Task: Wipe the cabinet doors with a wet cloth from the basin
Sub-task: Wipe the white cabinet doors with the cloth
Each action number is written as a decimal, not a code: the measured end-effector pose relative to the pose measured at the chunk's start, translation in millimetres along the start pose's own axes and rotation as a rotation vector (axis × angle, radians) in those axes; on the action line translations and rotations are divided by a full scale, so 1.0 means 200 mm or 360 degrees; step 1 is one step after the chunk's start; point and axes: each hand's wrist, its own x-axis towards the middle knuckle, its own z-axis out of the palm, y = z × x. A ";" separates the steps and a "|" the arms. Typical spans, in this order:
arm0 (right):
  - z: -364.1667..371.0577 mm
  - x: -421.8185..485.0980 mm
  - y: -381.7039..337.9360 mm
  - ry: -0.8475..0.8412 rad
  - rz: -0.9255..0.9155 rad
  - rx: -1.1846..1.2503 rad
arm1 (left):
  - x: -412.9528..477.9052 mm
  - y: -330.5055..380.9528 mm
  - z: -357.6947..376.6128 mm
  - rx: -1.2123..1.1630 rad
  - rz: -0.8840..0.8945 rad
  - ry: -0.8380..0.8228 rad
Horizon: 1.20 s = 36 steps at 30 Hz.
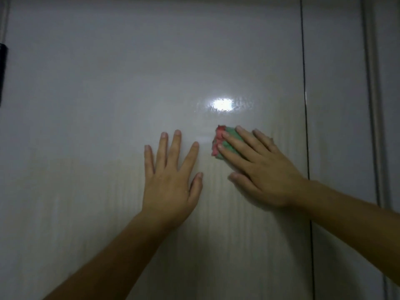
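A glossy pale cabinet door fills most of the head view. My right hand presses a bunched green and pink cloth flat against the door, right of centre; most of the cloth is hidden under the fingers. My left hand lies flat on the door just left of the cloth, fingers spread, holding nothing. A bright light reflection sits on the wet-looking surface just above the cloth. No basin is in view.
A dark vertical gap separates this door from a second door on the right. Beyond it stands a grey frame strip. A dark object shows at the left edge.
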 end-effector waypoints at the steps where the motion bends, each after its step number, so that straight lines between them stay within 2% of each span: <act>1: -0.01 0.02 0.08 0.0020 0.0017 -0.0006 | 0.00 0.00 0.00 0.0007 -0.0003 -0.0009; 5: -0.11 0.17 0.34 0.0216 0.0602 0.0202 | 0.01 0.04 -0.02 -0.0002 -0.0060 0.0001; 6: -0.11 0.17 0.33 0.0233 0.0666 0.0219 | 0.02 0.06 -0.02 -0.0003 -0.0056 0.0015; 7: -0.09 0.15 0.28 0.0234 0.0652 0.0199 | 0.02 0.08 -0.02 -0.0010 -0.0031 0.0025; 10: 0.00 -0.03 0.10 0.0117 0.0318 0.0095 | 0.05 0.15 -0.02 -0.0058 0.0121 0.0031; 12: 0.03 -0.09 0.13 0.0061 0.0173 0.0074 | 0.07 0.21 -0.02 -0.0090 0.0201 0.0009; 14: 0.00 -0.04 0.26 0.0091 0.0250 0.0056 | 0.08 0.26 -0.02 -0.0118 0.0223 -0.0026; 18: -0.07 0.04 0.42 0.0201 0.0691 0.0213 | 0.08 0.32 0.00 -0.0098 0.0155 -0.0030; 20: -0.04 -0.03 0.33 0.0181 0.0626 0.0224 | 0.08 0.33 0.00 -0.0085 0.0141 -0.0030; 22: 0.00 -0.14 0.22 0.0088 0.0401 0.0164 | 0.08 0.34 0.01 -0.0087 0.0130 -0.0030; 24: 0.00 -0.18 0.27 0.0036 0.0335 0.0137 | 0.09 0.36 0.01 -0.0074 0.0159 -0.0031; 28: -0.09 -0.05 0.60 0.0154 0.0825 0.0289 | 0.12 0.43 0.03 -0.0091 0.0285 -0.0029; 30: -0.07 -0.06 0.60 0.0202 0.0953 0.0349 | 0.15 0.49 0.04 -0.0112 0.0325 -0.0024; 32: -0.01 -0.16 0.47 0.0189 0.0922 0.0313 | 0.17 0.56 0.05 -0.0118 0.0358 -0.0040; 34: 0.04 -0.30 0.38 0.0146 0.0759 0.0269 | 0.18 0.61 0.07 -0.0089 0.0372 -0.0067; 36: 0.05 -0.36 0.46 0.0113 0.0645 0.0227 | 0.18 0.64 0.09 -0.0051 0.0358 -0.0078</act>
